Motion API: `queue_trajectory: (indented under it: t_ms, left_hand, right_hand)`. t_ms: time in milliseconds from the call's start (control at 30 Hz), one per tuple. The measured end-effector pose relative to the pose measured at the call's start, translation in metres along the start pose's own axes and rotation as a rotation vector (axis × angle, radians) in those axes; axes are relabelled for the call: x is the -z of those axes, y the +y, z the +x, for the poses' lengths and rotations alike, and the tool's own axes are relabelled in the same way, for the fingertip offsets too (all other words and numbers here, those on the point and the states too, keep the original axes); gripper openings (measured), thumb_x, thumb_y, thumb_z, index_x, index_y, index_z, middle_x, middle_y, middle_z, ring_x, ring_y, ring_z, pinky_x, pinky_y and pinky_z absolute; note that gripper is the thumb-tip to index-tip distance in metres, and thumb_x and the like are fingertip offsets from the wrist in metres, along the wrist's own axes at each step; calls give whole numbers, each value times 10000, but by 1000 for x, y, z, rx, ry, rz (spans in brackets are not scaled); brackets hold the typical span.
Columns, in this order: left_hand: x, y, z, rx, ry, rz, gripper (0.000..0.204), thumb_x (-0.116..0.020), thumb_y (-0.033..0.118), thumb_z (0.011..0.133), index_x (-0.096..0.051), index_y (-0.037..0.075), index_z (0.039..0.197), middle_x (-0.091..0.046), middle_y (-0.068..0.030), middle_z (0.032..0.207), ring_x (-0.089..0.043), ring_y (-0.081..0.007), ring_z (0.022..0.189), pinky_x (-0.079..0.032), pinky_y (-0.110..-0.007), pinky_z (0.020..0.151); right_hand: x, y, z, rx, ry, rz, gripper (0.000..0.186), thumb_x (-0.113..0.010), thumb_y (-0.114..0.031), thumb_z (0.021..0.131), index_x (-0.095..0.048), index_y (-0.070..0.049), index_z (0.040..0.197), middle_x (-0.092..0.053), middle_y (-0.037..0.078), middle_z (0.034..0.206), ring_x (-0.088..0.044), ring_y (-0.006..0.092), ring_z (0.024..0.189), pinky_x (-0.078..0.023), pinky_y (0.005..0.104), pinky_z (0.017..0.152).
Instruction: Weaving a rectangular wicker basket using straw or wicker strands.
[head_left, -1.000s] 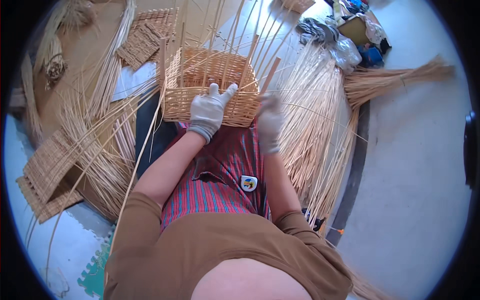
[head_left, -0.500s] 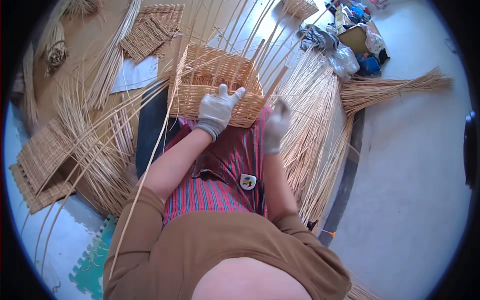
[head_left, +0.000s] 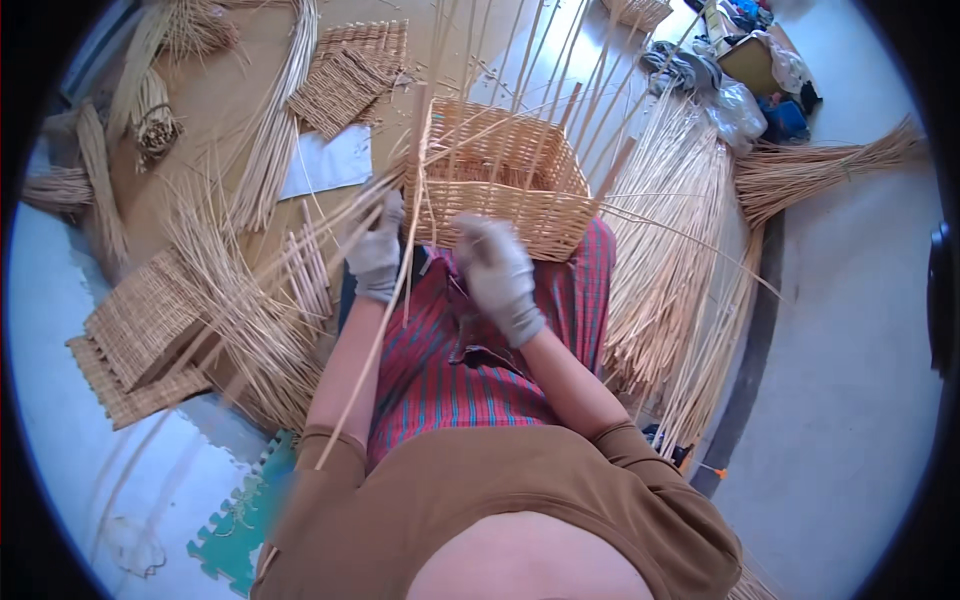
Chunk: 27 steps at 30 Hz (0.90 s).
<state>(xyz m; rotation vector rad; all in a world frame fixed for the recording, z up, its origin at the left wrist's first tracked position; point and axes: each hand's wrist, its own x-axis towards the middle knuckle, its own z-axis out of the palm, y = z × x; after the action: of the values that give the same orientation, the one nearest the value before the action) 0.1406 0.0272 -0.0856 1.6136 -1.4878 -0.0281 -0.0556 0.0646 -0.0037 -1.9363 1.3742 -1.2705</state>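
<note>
A half-woven wicker basket [head_left: 500, 205] rests on my lap over a red striped apron [head_left: 450, 395], with long upright stakes rising from its walls and flat wooden slats at its corners. My left hand [head_left: 377, 258], in a pale glove, is at the basket's near left corner, closed around long weaving strands [head_left: 375, 212] that trail off to the left and blur. In front of the near wall is my gloved right hand [head_left: 497, 275], its fingers curled and smeared by motion. Whatever it may hold is hidden.
Loose reeds [head_left: 250, 340] lie at my left, near woven panels [head_left: 150, 310]. A big spread of reeds [head_left: 670, 240] and a tied bundle [head_left: 830, 170] are at right. Farther off are a white sheet [head_left: 328, 162], woven mats [head_left: 345, 85] and plastic bags [head_left: 738, 112].
My left hand has left the basket's front wall and moved to the strands at its left corner. My right hand has come in from the right to the front wall. The view has shifted.
</note>
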Motion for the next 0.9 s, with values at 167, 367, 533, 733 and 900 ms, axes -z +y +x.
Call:
queue_trajectory:
  t_ms: [167,367,533,733,900]
  left_hand:
    - [11,-41,4,356,-370,-1081,341,-702,50,913,-654,31,1250,-682,-102,1196,-649,-217,1105,-529,-355,982]
    - [31,-12,139,-249,-964,-1007,781,-868,290,789,-509,136,1466,-346,-123,1600,-271,-270,1509,-254,-415,1222]
    - [3,-17,126,-130,-962,-1055,651,-924,316,693,-594,158,1231,-331,-122,1589,-192,-316,1536,-189,-451,1245]
    - [-15,0,84,-102,-519,-876,543,-850,215,783,-573,87,1231,-404,-191,1538,-333,-373,1476,-266,-449,1219]
    - [-18,7,74,-70,-358,-886,423,-771,82,841,-561,87,1209,-440,-118,1462,-463,-196,1286,-404,-323,1060]
  right_hand:
    - [-45,-74,18,293,-390,-170,310,-720,-254,878,-683,-160,1172,-615,101,825,-633,328,764,-522,434,682]
    - [-23,-93,3,274,-303,-118,184,-774,-221,838,-660,-100,917,-619,88,781,-633,313,734,-510,422,649]
    - [16,-70,-9,85,-218,-67,179,-723,-57,844,-705,-88,1019,-705,97,903,-697,281,845,-562,384,747]
    - [68,65,29,-634,508,624,92,-658,-173,1007,-676,-86,986,-571,-46,757,-489,60,614,-390,199,514]
    - [27,12,94,-88,352,333,176,-645,-104,997,-644,-52,1164,-660,62,1109,-640,132,960,-529,284,815]
